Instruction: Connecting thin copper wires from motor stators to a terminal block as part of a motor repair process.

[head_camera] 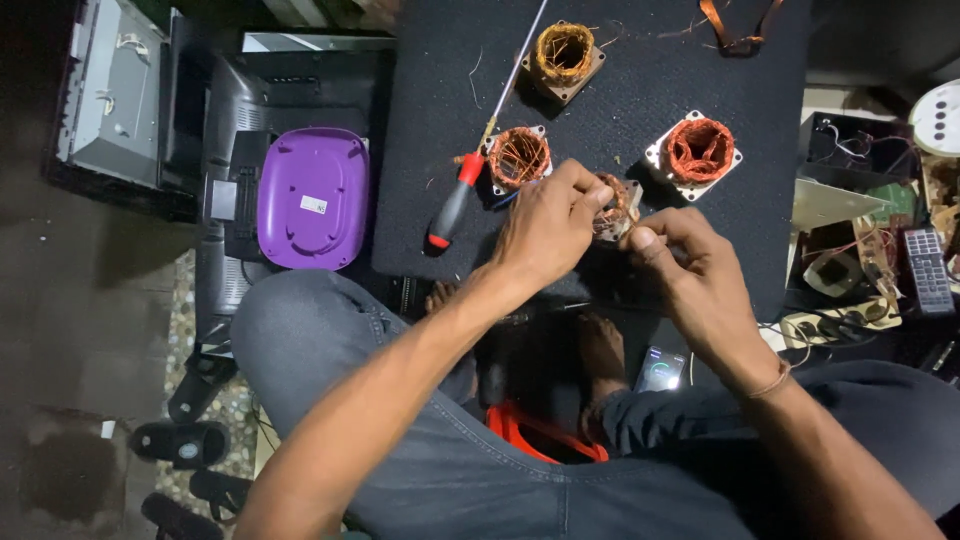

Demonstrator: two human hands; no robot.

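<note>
— What is being held?
— A small stator (pixel 617 205), a pale square frame packed with copper winding. Most of it is hidden; only the coppery top and a pale corner show.

— How does it sit?
— Tilted, lifted just above the near edge of the black surface (pixel 620 90), pinched from both sides.

— Loose wire?
— Thin copper strands stick out at its top. Whether any strand is being pulled cannot be told.
</note>
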